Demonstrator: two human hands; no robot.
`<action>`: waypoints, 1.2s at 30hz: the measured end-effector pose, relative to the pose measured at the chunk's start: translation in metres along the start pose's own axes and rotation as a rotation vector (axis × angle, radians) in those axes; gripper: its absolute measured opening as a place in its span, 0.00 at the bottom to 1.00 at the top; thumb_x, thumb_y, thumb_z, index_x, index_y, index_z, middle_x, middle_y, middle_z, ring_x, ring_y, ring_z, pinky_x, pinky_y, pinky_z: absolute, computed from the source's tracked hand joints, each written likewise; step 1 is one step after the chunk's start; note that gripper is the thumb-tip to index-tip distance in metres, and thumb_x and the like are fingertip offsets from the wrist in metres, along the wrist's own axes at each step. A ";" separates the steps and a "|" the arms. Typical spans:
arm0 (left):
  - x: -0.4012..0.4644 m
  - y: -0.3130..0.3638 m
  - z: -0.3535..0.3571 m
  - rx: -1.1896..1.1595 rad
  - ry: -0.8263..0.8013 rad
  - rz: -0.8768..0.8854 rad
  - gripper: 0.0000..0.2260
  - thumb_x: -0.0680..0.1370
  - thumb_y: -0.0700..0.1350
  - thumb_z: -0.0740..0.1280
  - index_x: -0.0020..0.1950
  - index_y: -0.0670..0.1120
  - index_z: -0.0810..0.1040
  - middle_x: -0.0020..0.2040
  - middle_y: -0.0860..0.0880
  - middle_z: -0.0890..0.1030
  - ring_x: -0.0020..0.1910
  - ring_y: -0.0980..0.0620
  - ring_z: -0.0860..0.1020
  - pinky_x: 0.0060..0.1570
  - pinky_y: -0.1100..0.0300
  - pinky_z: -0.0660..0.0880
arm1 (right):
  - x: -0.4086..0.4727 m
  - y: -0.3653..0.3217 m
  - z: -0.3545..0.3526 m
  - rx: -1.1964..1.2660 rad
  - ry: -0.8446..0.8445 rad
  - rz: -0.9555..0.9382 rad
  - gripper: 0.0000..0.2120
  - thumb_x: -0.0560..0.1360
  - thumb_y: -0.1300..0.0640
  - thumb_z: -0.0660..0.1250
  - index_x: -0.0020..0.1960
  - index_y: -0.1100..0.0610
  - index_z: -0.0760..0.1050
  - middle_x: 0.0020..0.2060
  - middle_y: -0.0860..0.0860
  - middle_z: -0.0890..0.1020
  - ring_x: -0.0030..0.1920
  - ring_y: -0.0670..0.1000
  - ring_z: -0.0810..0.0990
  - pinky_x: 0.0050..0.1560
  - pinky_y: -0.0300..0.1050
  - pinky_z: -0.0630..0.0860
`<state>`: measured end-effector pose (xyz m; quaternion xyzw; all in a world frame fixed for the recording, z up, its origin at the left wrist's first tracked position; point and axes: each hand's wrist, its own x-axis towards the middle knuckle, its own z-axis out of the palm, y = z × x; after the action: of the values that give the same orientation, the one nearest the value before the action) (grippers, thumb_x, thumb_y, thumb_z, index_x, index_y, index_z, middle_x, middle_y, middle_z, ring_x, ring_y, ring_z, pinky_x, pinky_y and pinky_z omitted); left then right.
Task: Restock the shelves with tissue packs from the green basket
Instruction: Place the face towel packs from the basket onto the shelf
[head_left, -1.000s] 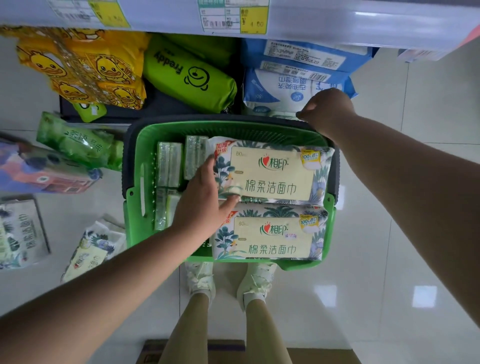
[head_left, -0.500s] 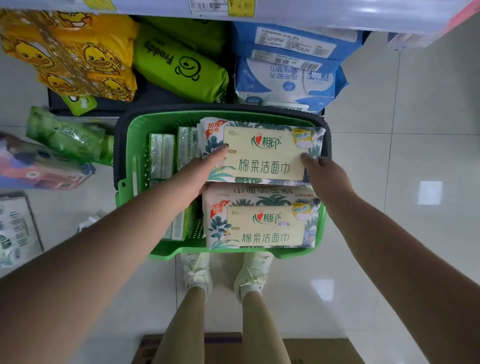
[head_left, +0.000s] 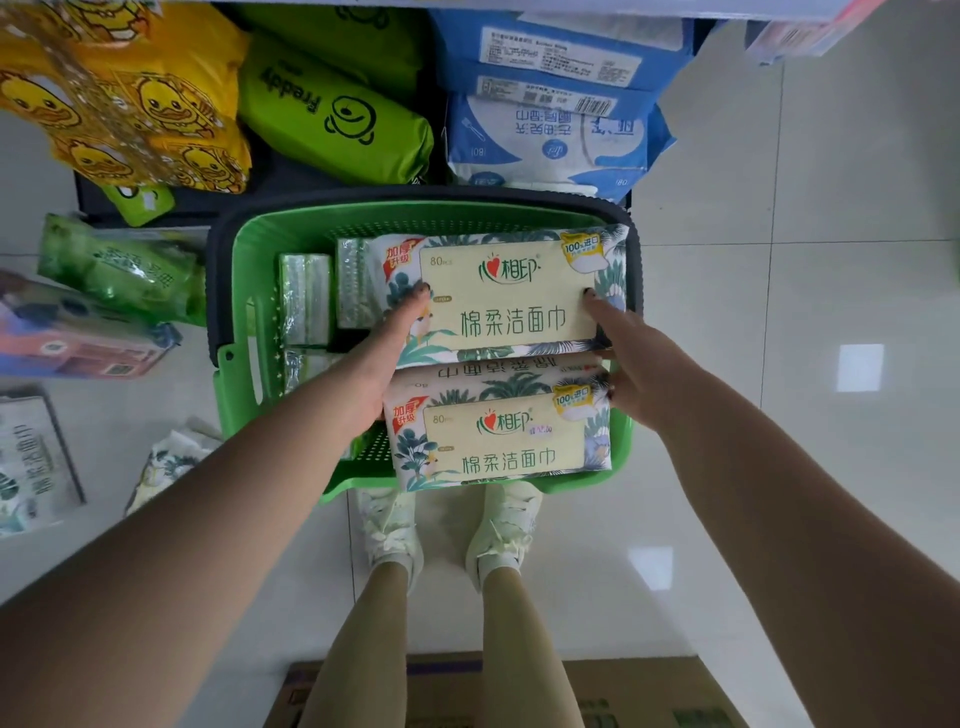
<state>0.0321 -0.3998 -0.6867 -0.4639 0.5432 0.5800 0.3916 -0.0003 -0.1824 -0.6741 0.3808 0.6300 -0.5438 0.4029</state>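
Note:
A green basket with a dark rim stands on the floor in front of my feet. Two cream, leaf-printed tissue packs lie in its right half: a far pack and a near pack. My left hand grips the far pack's left end, thumb on its top face. My right hand grips its right end the same way. Small green-wrapped tissue packs fill the basket's left half.
The low shelf beyond the basket holds yellow duck-print packs, a green roll pack and blue-and-white packs. More packs lie on the floor at left. A cardboard box sits behind my feet.
My right hand came down from the shelf's blue packs to the far pack's right end. My left hand shifted onto its left end. Both hands now hold that pack.

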 end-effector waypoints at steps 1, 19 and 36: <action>-0.002 -0.006 -0.001 -0.006 0.007 0.028 0.28 0.70 0.70 0.60 0.62 0.53 0.73 0.65 0.46 0.74 0.62 0.45 0.74 0.66 0.46 0.66 | -0.001 0.004 -0.003 0.000 -0.016 -0.021 0.24 0.72 0.41 0.66 0.64 0.51 0.69 0.58 0.49 0.76 0.57 0.52 0.76 0.60 0.53 0.73; -0.013 -0.018 -0.002 0.209 0.151 0.137 0.41 0.68 0.75 0.52 0.74 0.52 0.60 0.73 0.46 0.64 0.69 0.44 0.65 0.64 0.50 0.61 | 0.000 0.011 0.005 -0.356 0.164 -0.197 0.20 0.74 0.42 0.63 0.58 0.55 0.73 0.51 0.54 0.81 0.52 0.56 0.79 0.57 0.53 0.75; -0.228 0.033 -0.024 0.175 0.221 0.567 0.27 0.75 0.58 0.60 0.73 0.57 0.57 0.50 0.71 0.68 0.59 0.57 0.67 0.58 0.58 0.62 | -0.202 -0.060 -0.006 -0.207 0.142 -0.577 0.11 0.74 0.55 0.67 0.56 0.51 0.73 0.47 0.43 0.82 0.44 0.38 0.79 0.40 0.36 0.72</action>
<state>0.0631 -0.4154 -0.4577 -0.3186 0.7380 0.5633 0.1913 0.0223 -0.1917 -0.4647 0.1804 0.7905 -0.5409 0.2237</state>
